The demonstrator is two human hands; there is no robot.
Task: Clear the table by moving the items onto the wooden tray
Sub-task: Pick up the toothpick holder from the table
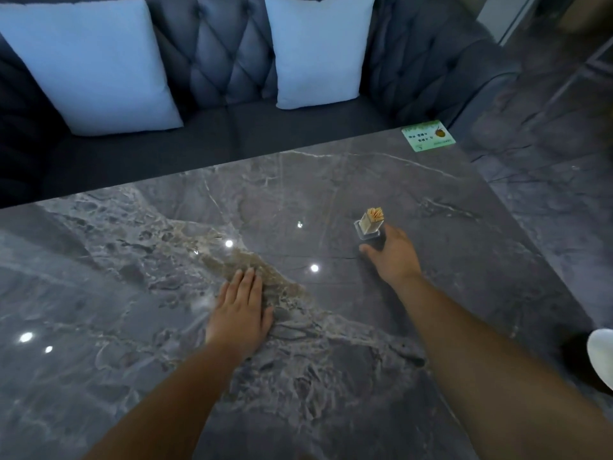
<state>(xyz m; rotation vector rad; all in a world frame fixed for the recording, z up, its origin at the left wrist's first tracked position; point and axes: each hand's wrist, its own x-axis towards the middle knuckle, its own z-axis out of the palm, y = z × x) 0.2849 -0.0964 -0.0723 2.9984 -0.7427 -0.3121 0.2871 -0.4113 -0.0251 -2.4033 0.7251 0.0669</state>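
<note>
Head view looks down on a grey marbled desk (331,180) with pale veins and several bright light reflections on its glossy top. Left hand (240,310) lies palm down on the desk near the middle, fingers straight and close together, holding nothing. Right hand (393,252) reaches further out and to the right, to a small clear toothpick holder (369,227) that stands upright on the desk with a bundle of toothpicks rising from its top. The fingers of this grip curl round the near and right side of the holder's base, with the thumb stretched out low on the left side near the desk; whether the thumb presses the holder cannot be told, and the holder's base appears to rest on the desk surface. No wooden tray shows in the view. At the far right corner of the desk lies a green card (428,136) with print and a small round picture. Beyond the far edge stands a dark tufted sofa (232,61) carrying two white cushions, one (93,64) at the left and one (318,51) nearer the middle. A white rounded object (602,356) sits at the right edge, cut off by the frame
</note>
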